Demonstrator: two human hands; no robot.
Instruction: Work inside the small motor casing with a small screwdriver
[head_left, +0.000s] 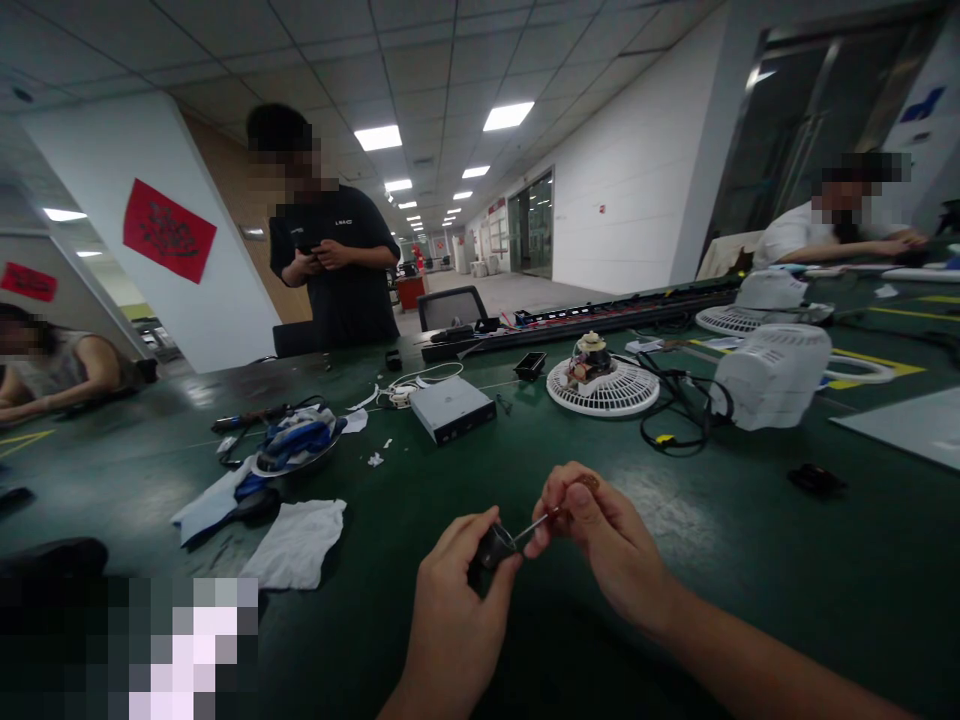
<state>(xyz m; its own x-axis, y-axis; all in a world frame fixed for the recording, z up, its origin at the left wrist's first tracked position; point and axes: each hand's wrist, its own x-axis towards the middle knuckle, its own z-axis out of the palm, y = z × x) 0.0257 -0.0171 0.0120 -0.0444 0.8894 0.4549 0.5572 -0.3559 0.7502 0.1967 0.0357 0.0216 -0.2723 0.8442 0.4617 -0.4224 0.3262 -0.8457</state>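
Note:
Between the thumb and fingers of my left hand (pixel 459 600) is a small black cylindrical part (pixel 493 547), its open end turned towards the right. A screwdriver (pixel 534 526) is pinched in my right hand (pixel 607 545); its thin metal shaft points down and left. The tip reaches the rim of the black part, but whether it sits inside I cannot tell. Fingers cover most of the handle, leaving a brownish end (pixel 589 482) in sight. Both hands are close together above the green table (pixel 570 630).
Beyond my hands lie a silver disc drive (pixel 452 408), a white fan grille with a motor (pixel 602 385) and a white housing (pixel 776 375) with black cable. On the left are a crumpled tissue (pixel 296 545) and a bowl of blue cloth (pixel 300 440). Several people are around the table.

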